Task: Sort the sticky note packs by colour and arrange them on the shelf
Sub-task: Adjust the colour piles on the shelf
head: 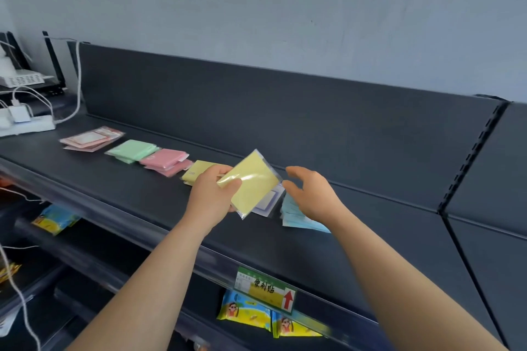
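Head view: my left grip (212,194) is clamped on a yellow sticky note pack (252,179), held tilted above the shelf (114,188), just right of the yellow pile (196,172). My right grip (310,194) hovers over the blue packs (299,222), fingers apart, holding nothing.

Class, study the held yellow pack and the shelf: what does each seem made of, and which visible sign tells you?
Yellow pack: probably paper notes in a clear, glossy plastic sleeve; a glare streak crosses it and a transparent edge overhangs.
Shelf: likely painted metal, dark matte grey; the slotted upright and thin folded front lip suggest so.
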Demonstrator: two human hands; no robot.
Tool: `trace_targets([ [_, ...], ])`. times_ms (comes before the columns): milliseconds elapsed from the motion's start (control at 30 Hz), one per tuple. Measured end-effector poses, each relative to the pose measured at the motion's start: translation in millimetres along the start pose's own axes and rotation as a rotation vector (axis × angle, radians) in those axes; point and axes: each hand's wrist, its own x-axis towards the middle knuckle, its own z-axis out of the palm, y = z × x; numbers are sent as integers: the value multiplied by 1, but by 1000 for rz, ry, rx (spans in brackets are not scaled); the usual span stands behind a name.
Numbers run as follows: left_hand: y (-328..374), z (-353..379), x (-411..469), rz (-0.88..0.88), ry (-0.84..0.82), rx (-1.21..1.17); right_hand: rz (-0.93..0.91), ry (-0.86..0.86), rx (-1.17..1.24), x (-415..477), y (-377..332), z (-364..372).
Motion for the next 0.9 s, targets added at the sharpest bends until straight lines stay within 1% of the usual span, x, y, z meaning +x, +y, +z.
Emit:
trace_targets([
  [133, -1, -21, 16, 34, -15, -9, -40, 39, 58, 19, -28, 21],
  [233, -3, -40, 35, 0, -25, -5, 24, 79, 98, 35, -44, 36],
  [333, -10, -61, 56, -103, -61, -37, 101, 117, 145, 52, -57, 53],
  [400, -16, -74, 70, -115, -58, -15, 151, 122, 146, 61, -65, 65],
  [500, -21, -86, 93, -76, -1, 97, 225, 123, 119, 72, -75, 83],
  [667, -33, -88, 120, 32, -22, 294, 279, 112, 16, 81, -82, 106],
  [800, -45, -89, 130, 52, -112, 444, 288, 115, -146, 80, -86, 118],
  [900, -49, -93, 131, 72, -170, 539, 265, 157, -239, 76, -88, 121],
])
